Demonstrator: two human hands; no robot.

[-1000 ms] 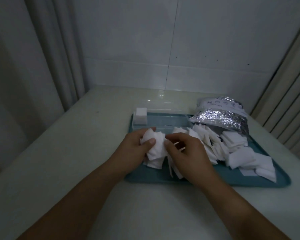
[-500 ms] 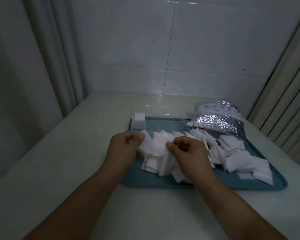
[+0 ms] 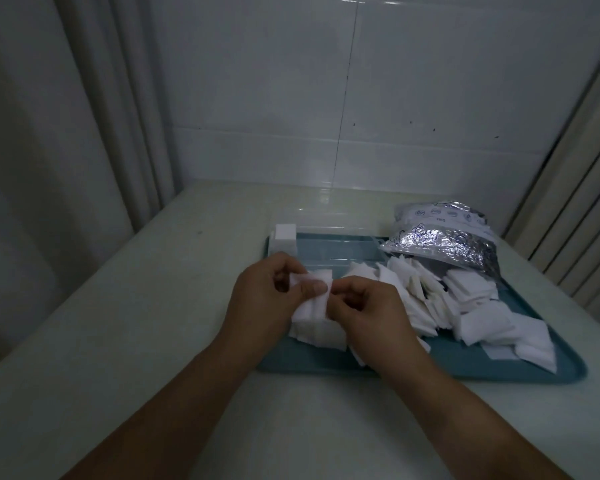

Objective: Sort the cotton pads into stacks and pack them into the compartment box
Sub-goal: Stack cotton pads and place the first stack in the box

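Your left hand (image 3: 267, 299) and right hand (image 3: 371, 310) pinch a small stack of cotton pads (image 3: 314, 303) over the tray (image 3: 534, 372); uneven squeezing could fan it apart onto the loose pile (image 3: 465, 306).

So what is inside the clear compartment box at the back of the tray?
In the compartment box, a neat stack of cotton pads stands in the leftmost compartment. The middle looks empty. The foil bag covers the right end, so that part cannot be seen.

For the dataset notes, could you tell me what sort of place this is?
Probably a plain indoor workroom: a pale table set against a white tiled wall, with curtains at the left.
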